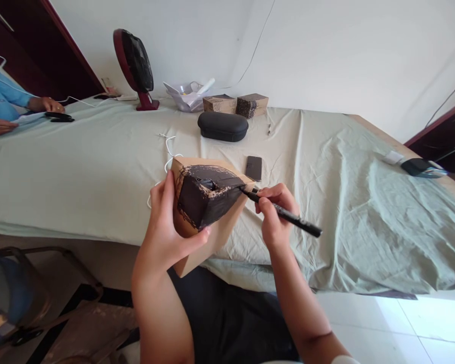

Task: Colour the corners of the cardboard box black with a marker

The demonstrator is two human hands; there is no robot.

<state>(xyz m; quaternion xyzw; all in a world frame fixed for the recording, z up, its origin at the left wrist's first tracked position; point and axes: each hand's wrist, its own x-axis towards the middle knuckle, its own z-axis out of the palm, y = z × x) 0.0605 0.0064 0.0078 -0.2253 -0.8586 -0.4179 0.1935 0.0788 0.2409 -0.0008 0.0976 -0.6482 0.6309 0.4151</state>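
A cardboard box [227, 222] is tilted at the table's front edge, with a large patch scribbled black across its corner and a small torn-looking gap in the dark area. My left hand [167, 222] grips the box from its left side, thumb along the near face. Between the fingers of my right hand [276, 207] is a black marker pen [298, 221], its tip touching the right end of the black patch. Just behind the box lies a dark smartphone [254, 168].
On the cloth-covered table [98, 167] stand a black hard case [223, 126], two cardboard boxes [252, 104], a plastic basket [187, 98] and a fan [134, 65]. A white cable [167, 146] runs behind the box. Another person's hands [47, 104] rest at far left.
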